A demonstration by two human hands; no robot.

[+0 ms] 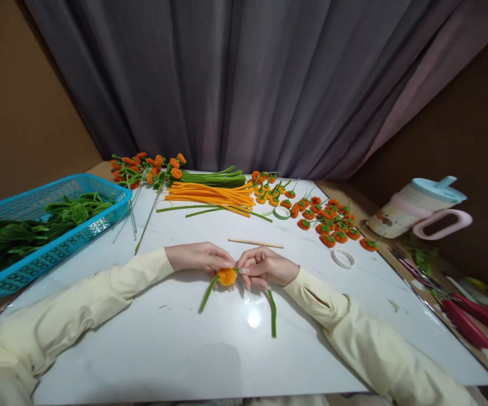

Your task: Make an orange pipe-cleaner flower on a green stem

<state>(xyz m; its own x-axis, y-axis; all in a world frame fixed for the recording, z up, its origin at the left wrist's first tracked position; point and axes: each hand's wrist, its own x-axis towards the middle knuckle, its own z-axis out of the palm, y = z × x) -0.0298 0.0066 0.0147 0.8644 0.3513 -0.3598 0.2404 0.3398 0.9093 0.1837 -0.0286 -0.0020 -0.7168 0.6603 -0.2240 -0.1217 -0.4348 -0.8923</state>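
Note:
My left hand (202,257) and my right hand (266,266) meet over the middle of the white table (142,349). Between them is a small orange-yellow fuzzy flower (227,276), pinched at its left and upper side by my left fingers. My right thumb and forefinger pinch a green fuzzy stem at the flower's right side. One green end (208,295) hangs down left of the flower, and another green length (273,316) hangs below my right hand. The fingertips partly hide how the green piece runs around the flower.
Orange stems (210,194) and green stems (210,179) lie beyond my hands, near a wooden stick (255,243). Finished orange flowers (327,241) and a white tape roll (342,259) are to the right. A blue basket (58,245) stands left; a cup (417,206) and red-handled pliers (466,324) are right.

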